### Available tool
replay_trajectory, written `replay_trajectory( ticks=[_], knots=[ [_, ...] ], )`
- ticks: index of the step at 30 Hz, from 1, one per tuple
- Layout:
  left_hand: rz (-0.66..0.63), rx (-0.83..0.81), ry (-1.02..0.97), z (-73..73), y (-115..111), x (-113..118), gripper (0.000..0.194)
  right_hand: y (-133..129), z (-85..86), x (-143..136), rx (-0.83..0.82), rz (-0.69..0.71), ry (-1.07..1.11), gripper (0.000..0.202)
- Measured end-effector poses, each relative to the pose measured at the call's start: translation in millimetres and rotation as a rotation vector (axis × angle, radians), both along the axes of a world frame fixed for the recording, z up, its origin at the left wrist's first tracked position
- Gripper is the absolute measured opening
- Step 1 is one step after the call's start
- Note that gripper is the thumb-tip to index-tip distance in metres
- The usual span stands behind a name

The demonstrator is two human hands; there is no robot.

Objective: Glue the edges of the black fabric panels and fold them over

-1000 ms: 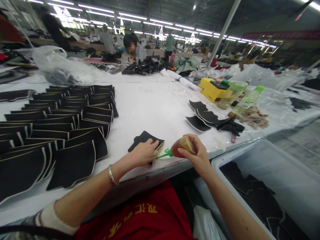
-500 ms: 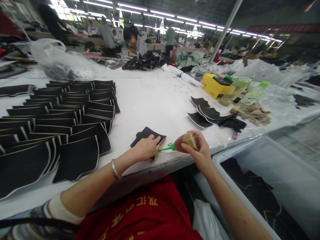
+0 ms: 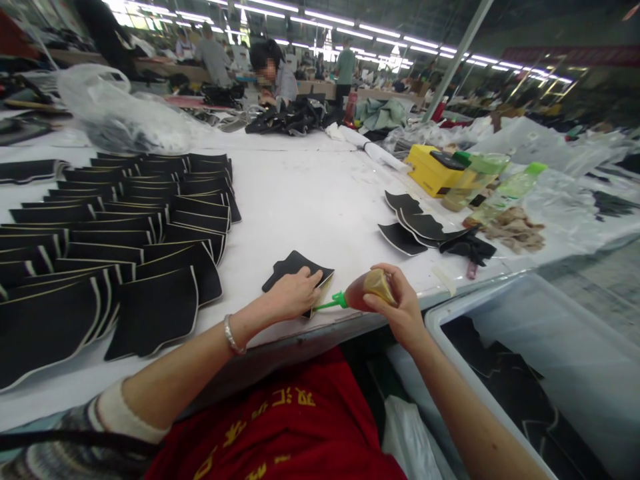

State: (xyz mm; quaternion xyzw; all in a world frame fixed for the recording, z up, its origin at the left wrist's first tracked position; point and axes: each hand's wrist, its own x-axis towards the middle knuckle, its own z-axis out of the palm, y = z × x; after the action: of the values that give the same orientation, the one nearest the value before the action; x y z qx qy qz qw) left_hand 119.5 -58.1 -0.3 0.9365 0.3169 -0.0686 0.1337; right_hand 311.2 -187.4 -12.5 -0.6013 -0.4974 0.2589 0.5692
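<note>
My right hand [image 3: 400, 303] is wrapped round a squeeze bottle [image 3: 367, 291] of amber-brown liquid, tilted on its side with its green nozzle pointing left. The nozzle tip meets the near right edge of a small black panel [image 3: 290, 265] lying at the table's front edge. My left hand [image 3: 296, 292] lies over this panel with fingers stretched out, pressing it down. A pale strip shows along the panel's right edge. My left thumb is mostly hidden.
Overlapping rows of black panels [image 3: 155, 310] cover the table's left side. Several loose black pieces [image 3: 423, 225], a yellow box [image 3: 433, 172], bottles [image 3: 515, 187] and a crumpled cloth [image 3: 517, 229] lie to the right. A white bin [image 3: 565, 333] below the edge holds black pieces. Co-workers are behind.
The bottle in my right hand has shifted slightly left and down, its nozzle tip sliding along the panel's edge towards me. My left hand stays on the panel.
</note>
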Motion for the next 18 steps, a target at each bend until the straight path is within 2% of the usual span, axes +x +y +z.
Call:
replay_trajectory(
  ticks=[3, 10, 15, 18],
  knots=[
    [-0.02, -0.027, 0.029, 1.0, 0, 1, 0.045, -3, 0.0, -2, -0.011, 0.061, 0.035, 0.048],
    [-0.014, -0.01, 0.054, 0.6, 1, 1, 0.042, 0, 2.6, 1, -0.005, 0.024, -0.017, 0.05],
    [-0.095, 0.019, 0.027, 1.2, 0, 0, 0.038, 0, -2.3, 4, -0.009, 0.097, 0.017, 0.05],
    [-0.044, 0.007, 0.022, 0.7, 0, 0, 0.039, 6, -2.0, 13, -0.013, 0.052, -0.019, 0.05]
  ],
)
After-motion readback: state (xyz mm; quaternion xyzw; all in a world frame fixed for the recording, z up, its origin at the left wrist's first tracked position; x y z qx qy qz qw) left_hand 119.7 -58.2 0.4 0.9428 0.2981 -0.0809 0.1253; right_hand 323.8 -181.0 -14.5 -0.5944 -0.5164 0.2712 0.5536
